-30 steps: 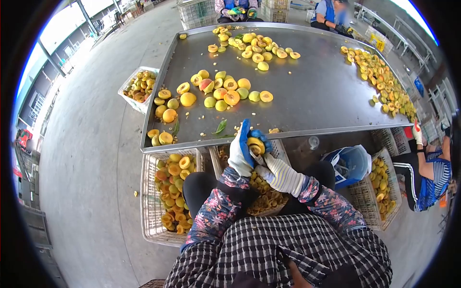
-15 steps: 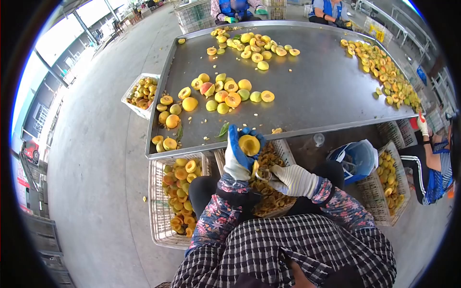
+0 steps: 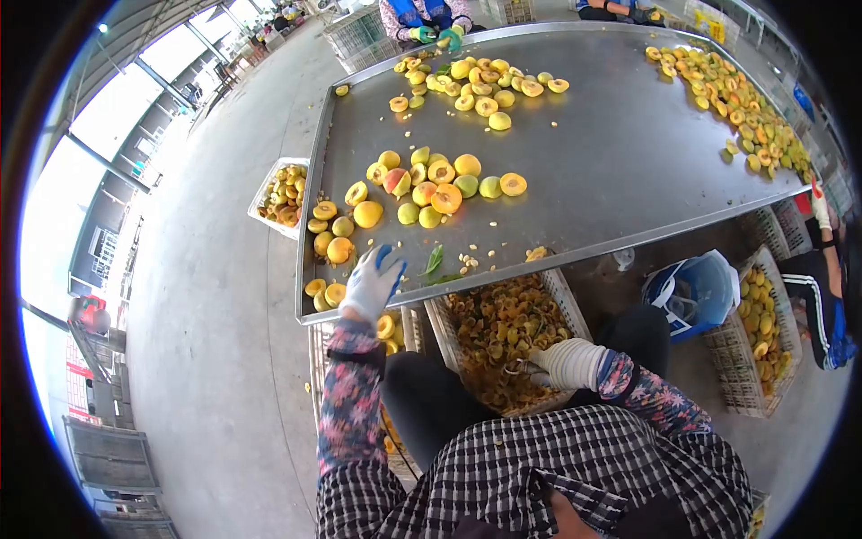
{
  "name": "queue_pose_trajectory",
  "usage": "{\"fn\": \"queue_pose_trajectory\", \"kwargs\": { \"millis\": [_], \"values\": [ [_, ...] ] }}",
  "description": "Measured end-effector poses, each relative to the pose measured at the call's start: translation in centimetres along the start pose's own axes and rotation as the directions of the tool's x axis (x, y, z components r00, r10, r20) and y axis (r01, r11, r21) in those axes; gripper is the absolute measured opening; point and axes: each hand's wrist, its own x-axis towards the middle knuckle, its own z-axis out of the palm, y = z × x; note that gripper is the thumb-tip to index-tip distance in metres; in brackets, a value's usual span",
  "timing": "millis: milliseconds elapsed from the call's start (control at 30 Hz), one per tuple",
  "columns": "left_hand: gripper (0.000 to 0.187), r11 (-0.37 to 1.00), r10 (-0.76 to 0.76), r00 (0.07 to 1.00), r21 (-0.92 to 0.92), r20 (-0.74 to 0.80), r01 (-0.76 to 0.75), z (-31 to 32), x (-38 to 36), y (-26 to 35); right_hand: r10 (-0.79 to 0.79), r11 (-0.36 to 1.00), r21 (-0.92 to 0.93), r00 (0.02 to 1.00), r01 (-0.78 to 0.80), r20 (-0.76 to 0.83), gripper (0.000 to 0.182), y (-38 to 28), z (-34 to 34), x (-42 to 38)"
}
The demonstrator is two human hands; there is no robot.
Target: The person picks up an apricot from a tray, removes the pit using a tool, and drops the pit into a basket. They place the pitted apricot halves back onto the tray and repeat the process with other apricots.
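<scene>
My left hand (image 3: 373, 281), in a white glove with blue-coated fingers, reaches over the near left edge of the metal table (image 3: 593, 193). Its fingers are spread, with nothing seen in them. Close by lie peach halves (image 3: 335, 294) and a whole yellow peach (image 3: 339, 250). A larger group of peaches (image 3: 446, 198), some cut with pits showing, sits farther in. In a striped glove, my right hand (image 3: 567, 364) is closed on a small metal tool with a curved end (image 3: 515, 366). It is over a crate of peach scraps (image 3: 489, 323) between my knees.
A blue bucket (image 3: 696, 292) and a crate of peaches (image 3: 759, 332) stand to the right, near a seated person (image 3: 813, 283). Another crate (image 3: 280, 193) is left of the table. Across it, a person's gloved hands (image 3: 437, 36) work. Peach halves (image 3: 732, 103) line the right edge.
My left hand has moved left to the table edge, and the peach half it held is gone from it. My right hand stays low over the crate with the tool. The view has shifted.
</scene>
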Motion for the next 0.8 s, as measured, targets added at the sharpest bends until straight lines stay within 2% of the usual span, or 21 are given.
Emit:
{"fn": "queue_pose_trajectory", "kwargs": {
  "millis": [33,133,167,267,333,400,433,533,567,600,633,667,700,733,800],
  "values": [
    [0.054,0.995,-0.077,0.997,-0.058,0.009,0.077,1.0,2.8,2.3,-0.002,1.000,0.011,1.000,0.002,-0.001,0.042,0.2,0.0,0.4],
    [0.061,0.979,-0.205,0.978,-0.024,-0.038,0.204,4.8,9.7,4.9,-0.101,0.986,0.123,0.992,0.110,-0.076,0.042,2.5,1.5,1.7],
    [0.063,0.966,-0.258,0.966,0.031,-0.005,0.258,6.3,12.0,5.4,-0.069,0.987,0.144,0.997,0.072,-0.031,0.043,2.2,0.4,1.2],
    [0.066,0.903,-0.389,0.921,0.210,0.033,0.374,10.5,16.8,5.9,-0.145,0.977,0.141,0.982,0.161,-0.119,0.043,4.3,2.6,2.3],
    [0.066,0.875,-0.426,0.900,0.296,0.091,0.384,11.3,17.9,7.2,-0.152,0.968,0.182,0.981,0.172,-0.118,0.045,3.7,1.1,1.3],
    [0.072,0.868,-0.427,0.902,0.308,0.060,0.391,11.5,17.9,8.2,-0.122,0.967,0.215,0.989,0.137,-0.082,0.046,3.6,0.4,1.2],
    [0.072,0.878,-0.447,0.879,0.272,0.168,0.394,10.7,17.9,9.0,-0.122,0.965,0.221,0.988,0.140,-0.091,0.046,3.7,0.3,1.1],
    [0.078,0.906,-0.420,0.853,0.086,0.310,0.415,10.5,17.3,8.8,-0.114,0.964,0.226,0.987,0.138,-0.114,0.046,3.3,0.0,1.5],
    [0.082,0.931,-0.363,0.904,0.045,0.226,0.363,12.5,16.8,6.5,-0.092,0.969,0.217,0.989,0.115,-0.115,0.045,3.0,-0.1,1.6],
    [0.082,0.906,-0.411,0.871,0.017,0.270,0.422,13.3,16.6,5.1,-0.066,0.974,0.210,0.991,0.089,-0.113,0.045,2.8,-0.1,1.7],
    [0.074,0.806,-0.384,0.846,-0.314,0.369,0.502,14.4,16.3,3.2,-0.053,0.969,0.232,0.988,0.085,-0.142,0.044,2.4,-0.4,1.4],
    [0.066,0.589,-0.322,0.830,-0.590,0.456,0.553,15.1,15.8,2.1,-0.034,0.963,0.256,0.985,0.078,-0.171,0.043,2.0,-0.9,1.1],
    [0.044,0.171,-0.223,0.851,-0.841,0.475,0.514,11.2,12.8,6.1,-0.013,0.957,0.283,0.980,0.070,-0.198,0.042,1.7,-1.3,0.8],
    [0.030,-0.109,-0.192,0.858,-0.880,0.476,0.463,10.2,11.2,6.8,-0.005,0.951,0.295,0.961,0.089,-0.275,0.040,1.7,-1.0,0.7],
    [0.033,-0.493,-0.143,0.869,-0.796,0.474,0.353,8.2,7.7,8.6,0.012,0.940,0.313,0.905,0.135,-0.425,0.037,1.8,-0.4,1.0]
  ]
}}
